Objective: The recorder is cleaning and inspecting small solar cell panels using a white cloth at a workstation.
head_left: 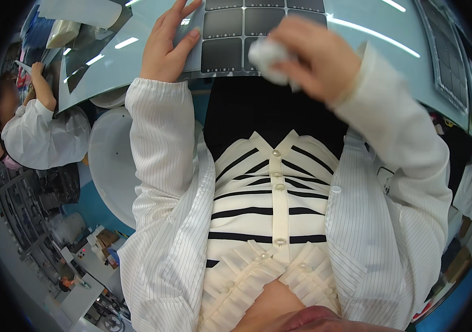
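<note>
left hand [165, 47] flat, fingers spread, pinning thin flexible grid sheet [247, 27]; right hand [316, 58] pinches soft white wipe [266, 55] over it. sheet likely smudges, hold edges.

Left hand [165, 47] flat, right hand [316, 58] clenched

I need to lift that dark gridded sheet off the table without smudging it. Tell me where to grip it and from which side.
Take the dark gridded sheet by its pale border at the near left edge, where the left hand already presses flat. It lies flat on the glossy table, so probably slide fingertips under from the person's side. The right hand holds a white wad over the near squares.
</note>
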Available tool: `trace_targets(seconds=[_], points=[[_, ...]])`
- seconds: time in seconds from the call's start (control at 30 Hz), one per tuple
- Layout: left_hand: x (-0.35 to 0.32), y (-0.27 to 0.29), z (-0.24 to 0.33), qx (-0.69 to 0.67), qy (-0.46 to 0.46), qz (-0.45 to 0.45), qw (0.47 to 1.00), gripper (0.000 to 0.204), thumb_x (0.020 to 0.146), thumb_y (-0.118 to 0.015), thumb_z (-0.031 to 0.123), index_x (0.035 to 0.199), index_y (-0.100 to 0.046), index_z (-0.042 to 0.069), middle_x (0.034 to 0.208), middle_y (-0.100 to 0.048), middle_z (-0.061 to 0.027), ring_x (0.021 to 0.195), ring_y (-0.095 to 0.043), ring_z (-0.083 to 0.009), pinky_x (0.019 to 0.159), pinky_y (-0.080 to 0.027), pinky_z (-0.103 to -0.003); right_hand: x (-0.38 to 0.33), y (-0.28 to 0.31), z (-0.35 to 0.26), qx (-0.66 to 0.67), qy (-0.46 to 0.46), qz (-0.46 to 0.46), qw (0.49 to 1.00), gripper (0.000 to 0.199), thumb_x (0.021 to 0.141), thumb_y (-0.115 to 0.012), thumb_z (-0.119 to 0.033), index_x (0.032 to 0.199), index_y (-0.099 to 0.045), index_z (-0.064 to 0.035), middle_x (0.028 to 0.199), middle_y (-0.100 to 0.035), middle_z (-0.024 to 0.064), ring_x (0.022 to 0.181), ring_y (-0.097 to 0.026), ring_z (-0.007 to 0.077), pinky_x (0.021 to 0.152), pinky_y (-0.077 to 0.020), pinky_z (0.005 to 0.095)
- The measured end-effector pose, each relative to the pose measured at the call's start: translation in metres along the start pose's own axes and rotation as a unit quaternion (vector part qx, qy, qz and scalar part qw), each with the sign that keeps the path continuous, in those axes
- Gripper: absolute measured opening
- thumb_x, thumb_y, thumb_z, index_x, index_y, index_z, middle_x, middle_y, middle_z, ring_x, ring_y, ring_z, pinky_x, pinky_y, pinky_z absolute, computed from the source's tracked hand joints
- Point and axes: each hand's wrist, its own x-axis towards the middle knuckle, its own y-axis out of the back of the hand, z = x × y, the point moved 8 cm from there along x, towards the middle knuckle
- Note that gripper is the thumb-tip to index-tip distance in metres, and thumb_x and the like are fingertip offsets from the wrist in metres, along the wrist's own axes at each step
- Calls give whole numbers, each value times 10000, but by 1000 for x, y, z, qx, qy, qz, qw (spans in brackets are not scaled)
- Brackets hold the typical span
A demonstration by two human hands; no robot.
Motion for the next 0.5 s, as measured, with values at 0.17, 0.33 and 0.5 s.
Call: trace_targets(seconds=[0.17, 0.33, 0.5], points=[[2, 1, 4, 7, -1, 2, 1000, 658, 774, -544, 35, 1395, -328, 44, 1301, -507, -147, 1229, -433, -274, 1041, -279, -329, -7, 45, 80, -93, -137, 96, 981, 204, 740, -658, -134, 888, -597, -7, 769, -550, 146, 638, -560, 310, 591, -448, 365], [-3, -4, -12, 14, -13, 14, 1000, 587, 850, -470, 50, 1409, -340, 171, 1313, -523, -35, 1264, -409, -236, 1067, -280, -367, -22, -3, 6, 6, 71, -1, 997, 226, 801, -635, -56, 1020, -593, -21, 795, -548, 57, 554, -470, 131, 491, -380, 252], [-1, -7, -9, 6, 16, 9, 1000, 607, 832, -489, 45, 1403, -357, 203, 1328, -508, -13, 1258, -411, -213, 1075, -270, -358, -17, 37, 86, -35, -36, 38, 998, 252, 785, -641, -57, 1028, -589, -20, 796, -548, 72, 568, -470, 149, 507, -377, 237]])
